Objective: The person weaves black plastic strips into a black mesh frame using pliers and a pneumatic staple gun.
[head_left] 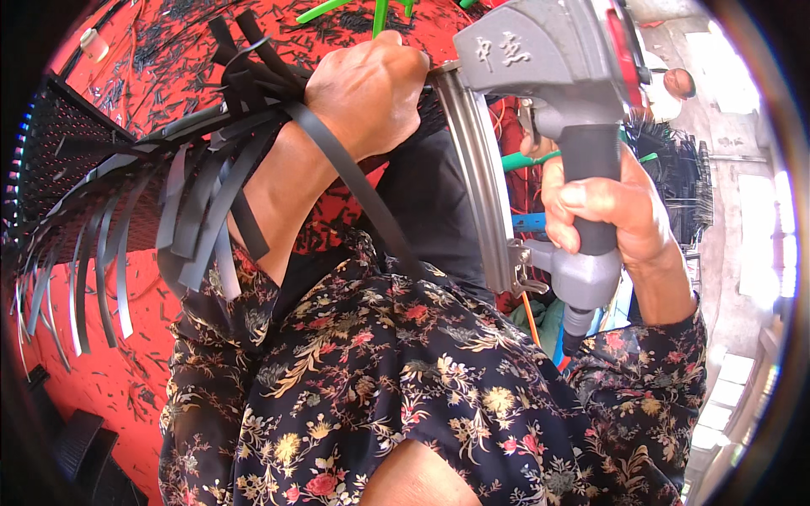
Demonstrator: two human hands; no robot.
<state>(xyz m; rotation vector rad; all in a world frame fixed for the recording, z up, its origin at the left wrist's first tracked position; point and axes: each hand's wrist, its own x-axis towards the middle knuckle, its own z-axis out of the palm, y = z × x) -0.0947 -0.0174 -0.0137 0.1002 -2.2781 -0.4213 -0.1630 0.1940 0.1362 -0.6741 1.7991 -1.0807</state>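
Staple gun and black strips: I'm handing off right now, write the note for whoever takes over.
Right hand grips the grey staple gun by its handle, nose toward the work.
Left hand presses on the bundle of black strips at the woven panel.
Loose strip ends hang over the red floor, littered with offcuts.
Done: panel partly woven.
Left: loose ends unfastened; how many staples are in cannot be seen.

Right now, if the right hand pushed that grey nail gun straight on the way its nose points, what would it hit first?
Probably the bundle of black plastic strips that the left hand presses down; the pneumatic nail gun in the right hand points its nose just behind that hand. The fisheye view leaves depth unclear.
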